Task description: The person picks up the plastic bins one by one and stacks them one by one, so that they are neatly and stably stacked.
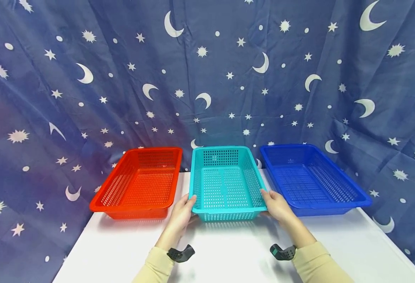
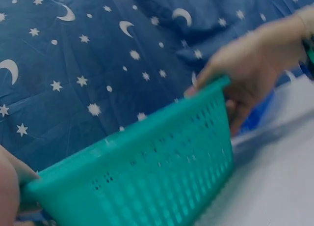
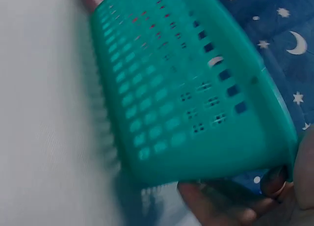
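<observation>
A turquoise plastic basket (image 1: 224,214) with a grid of holes is in the middle of the head view, between a red and a blue one. My left hand (image 1: 181,212) grips its near left corner, thumb over the rim and fingers beneath it. At the near right corner my right hand (image 1: 277,206) holds the rim the same way. The right wrist view shows the curled fingers (image 3: 216,206) under the rim, close to the basket's end wall. In the left wrist view the basket's long near wall (image 2: 147,172) slants between both hands. Nothing lies inside the basket.
On the white table (image 1: 228,251) a red basket (image 1: 136,214) stands to the left and a blue basket (image 1: 320,211) to the right, both close to the turquoise one. Behind them hangs a dark blue curtain (image 1: 207,74) with moons and stars.
</observation>
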{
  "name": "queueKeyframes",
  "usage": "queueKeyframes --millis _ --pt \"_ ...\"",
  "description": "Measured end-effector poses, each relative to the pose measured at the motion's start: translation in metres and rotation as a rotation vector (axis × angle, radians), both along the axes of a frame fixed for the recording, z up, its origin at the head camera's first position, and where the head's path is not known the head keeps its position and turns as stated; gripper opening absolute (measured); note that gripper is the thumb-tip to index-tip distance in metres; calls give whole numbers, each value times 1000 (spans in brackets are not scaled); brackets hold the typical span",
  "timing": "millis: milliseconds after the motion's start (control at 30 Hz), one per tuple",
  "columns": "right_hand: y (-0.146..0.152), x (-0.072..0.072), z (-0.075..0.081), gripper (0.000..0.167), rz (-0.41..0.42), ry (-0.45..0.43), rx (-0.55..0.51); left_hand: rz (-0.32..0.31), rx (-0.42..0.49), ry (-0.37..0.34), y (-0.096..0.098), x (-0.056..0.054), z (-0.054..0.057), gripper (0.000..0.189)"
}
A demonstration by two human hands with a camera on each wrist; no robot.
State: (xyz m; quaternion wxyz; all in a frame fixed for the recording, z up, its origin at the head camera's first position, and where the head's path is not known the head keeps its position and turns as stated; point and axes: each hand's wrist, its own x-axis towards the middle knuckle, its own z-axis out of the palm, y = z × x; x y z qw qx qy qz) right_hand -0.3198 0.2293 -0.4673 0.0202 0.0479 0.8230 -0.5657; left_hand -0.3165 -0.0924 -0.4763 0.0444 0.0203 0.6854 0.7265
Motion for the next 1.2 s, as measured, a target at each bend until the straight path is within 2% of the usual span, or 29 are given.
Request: queueKeyframes --millis 133,200,333,433,567,733,900,1033,1200 --pt "-4 2 1 47 13 24 48 -16 -11 1 -8 4 10 51" --pt "-5 4 4 46 29 38 32 -29 -21 17 -12 6 15 51" --pt "-7 9 18 46 43 75 -13 -76 -18 59 -19 9 29 50" --pt "-10 11 31 47 53 92 -20 -81 -22 79 -24 10 42 47" --pt "-17 11 47 50 99 107 -27 -30 -43 88 -35 11 57 46" --pt "-32 8 64 49 165 118 -93 42 -64 79 -52 13 78 46" --pt "-54 2 80 44 205 117 -172 82 -67 87 -74 19 96 46" --pt "-72 -2 89 37 223 113 -208 109 -68 93 -93 21 105 47" --pt "-96 -6 94 34 248 91 -248 178 -69 88 -118 24 109 46"
